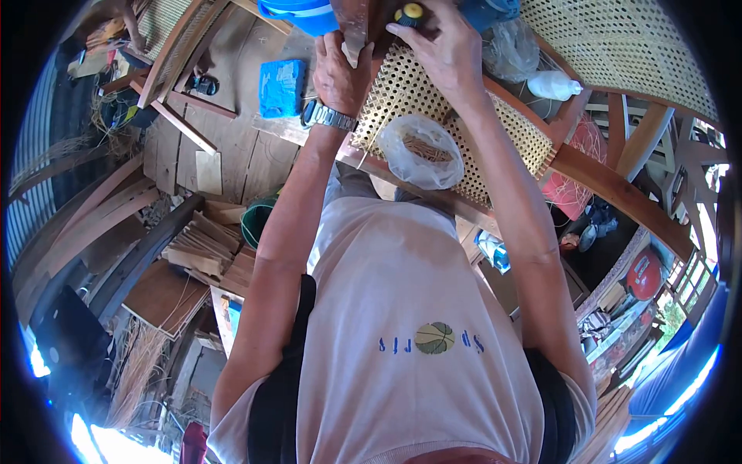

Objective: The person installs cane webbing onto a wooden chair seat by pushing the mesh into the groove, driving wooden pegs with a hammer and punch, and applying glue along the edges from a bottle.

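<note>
At the top of the head view my left hand [337,76], with a metal watch on the wrist, is closed on the edge of a brown wooden piece [353,19]. My right hand [448,48] grips a tool by its yellow-and-black, screwdriver-like handle [409,14]; its shaft is hidden. Beneath both hands lies a woven cane panel [399,83] in a wooden frame. An open clear plastic bag [398,158] rests on the panel nearer my body. Inside it are several thin brown wooden pegs [427,149].
Left of my hands are a blue packet [281,88] and a blue tub [305,17]. A white bottle [553,85] lies to the right, below another cane panel [618,46]. Wood offcuts [202,246] are stacked at left. Another person's arm [131,27] shows at upper left.
</note>
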The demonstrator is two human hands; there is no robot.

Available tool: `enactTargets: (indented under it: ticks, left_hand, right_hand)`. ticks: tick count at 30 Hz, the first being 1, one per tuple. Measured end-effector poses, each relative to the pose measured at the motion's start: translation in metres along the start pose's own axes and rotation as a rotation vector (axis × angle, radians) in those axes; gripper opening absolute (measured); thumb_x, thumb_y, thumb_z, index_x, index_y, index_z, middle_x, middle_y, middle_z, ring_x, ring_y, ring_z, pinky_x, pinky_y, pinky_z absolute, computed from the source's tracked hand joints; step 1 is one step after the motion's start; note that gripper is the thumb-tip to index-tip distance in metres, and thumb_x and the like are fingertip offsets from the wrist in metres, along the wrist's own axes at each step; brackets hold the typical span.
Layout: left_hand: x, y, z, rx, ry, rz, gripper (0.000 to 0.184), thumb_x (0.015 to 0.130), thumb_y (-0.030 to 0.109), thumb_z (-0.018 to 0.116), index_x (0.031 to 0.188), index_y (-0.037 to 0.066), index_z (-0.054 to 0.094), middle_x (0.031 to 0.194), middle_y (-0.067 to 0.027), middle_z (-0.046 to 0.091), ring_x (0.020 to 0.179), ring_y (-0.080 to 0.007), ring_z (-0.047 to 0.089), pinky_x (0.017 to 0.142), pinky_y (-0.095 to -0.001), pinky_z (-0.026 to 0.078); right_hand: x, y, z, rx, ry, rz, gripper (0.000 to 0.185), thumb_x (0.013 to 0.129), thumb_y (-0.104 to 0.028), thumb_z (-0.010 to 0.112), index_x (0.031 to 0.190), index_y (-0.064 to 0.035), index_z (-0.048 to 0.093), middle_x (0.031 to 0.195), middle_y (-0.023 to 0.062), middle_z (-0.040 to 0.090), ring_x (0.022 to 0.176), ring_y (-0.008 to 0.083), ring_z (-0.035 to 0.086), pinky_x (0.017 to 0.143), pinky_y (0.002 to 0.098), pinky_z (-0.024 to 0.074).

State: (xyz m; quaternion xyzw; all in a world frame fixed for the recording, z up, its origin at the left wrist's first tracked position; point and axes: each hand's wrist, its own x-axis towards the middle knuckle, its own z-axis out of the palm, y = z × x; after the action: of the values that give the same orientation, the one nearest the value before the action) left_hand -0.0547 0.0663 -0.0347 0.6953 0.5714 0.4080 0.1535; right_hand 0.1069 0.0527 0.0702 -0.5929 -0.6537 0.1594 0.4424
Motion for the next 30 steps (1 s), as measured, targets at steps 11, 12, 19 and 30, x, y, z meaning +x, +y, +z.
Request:
enactTargets:
  ticks: [11,12,19,30]
  left_hand:
    - [0.001,0.000,0.001,0.011,0.021,0.045,0.049,0.077,0.028,0.080,0.107,0.004,0.050,0.103,-0.0176,0.057,0.088,-0.0422,0.061,0.068,-0.0483,0.053]
    - [0.002,0.000,0.001,0.008,0.022,0.054,0.049,0.077,0.028,0.080,0.107,0.004,0.050,0.103,-0.0176,0.057,0.088,-0.0422,0.061,0.068,-0.0483,0.053]
    - [0.000,-0.005,0.000,0.016,-0.053,0.010,0.049,0.078,0.029,0.079,0.108,0.005,0.049,0.104,-0.0180,0.056,0.088,-0.0422,0.061,0.066,-0.0483,0.053]
    - [-0.001,-0.003,0.001,0.021,-0.010,0.005,0.050,0.079,0.031,0.079,0.110,0.005,0.049,0.106,-0.0190,0.057,0.086,-0.0446,0.062,0.067,-0.0515,0.051]
  right_hand:
    - [-0.004,-0.001,0.015,0.031,0.054,-0.090,0.033,0.086,-0.010,0.073,0.112,-0.0027,0.053,0.101,0.0195,0.060,0.094,0.0422,0.063,0.079,0.0458,0.0541]
    - [-0.004,-0.001,0.016,0.077,0.051,-0.016,0.033,0.085,-0.010,0.074,0.110,-0.0027,0.053,0.101,0.0190,0.060,0.092,0.0421,0.063,0.077,0.0454,0.0537]
    - [-0.004,0.005,0.017,-0.011,0.109,-0.054,0.036,0.085,-0.011,0.075,0.112,-0.0027,0.052,0.101,0.0209,0.061,0.094,0.0426,0.062,0.077,0.0458,0.0523]
    - [0.025,-0.040,-0.019,-0.074,0.307,0.066,0.040,0.078,-0.019,0.085,0.096,-0.0032,0.053,0.071,0.0092,0.061,0.066,0.0280,0.065,0.062,0.0372,0.0519]
